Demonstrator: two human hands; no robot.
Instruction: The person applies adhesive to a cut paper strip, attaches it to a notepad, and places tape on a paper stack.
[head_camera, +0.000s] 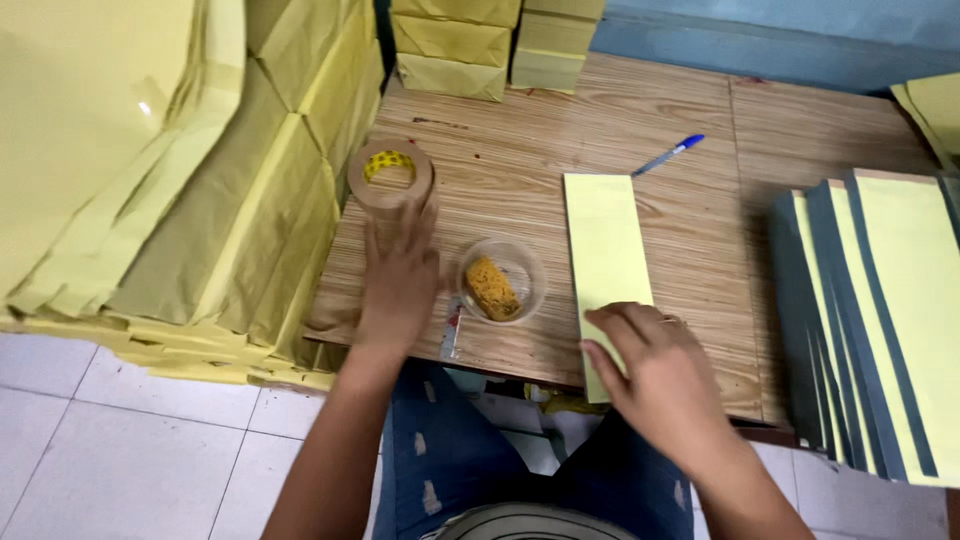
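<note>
Along the left of the frame lean stacks of folded yellow paper (200, 180), and just right of them a brown tape roll (390, 175) lies on the wooden worktop (520, 150). Below it the left hand (398, 285) rests flat, fingers spread, gripping nothing, beside a clear cup (502, 280) holding a yellow sponge (492, 288). Right of centre the right hand (655, 375) presses open on a yellow sheet (605, 250); it looks light, thin and floppy, best pinched at an edge. Further right lie a blue pen (668, 155) and fanned sheets (880, 320).
</note>
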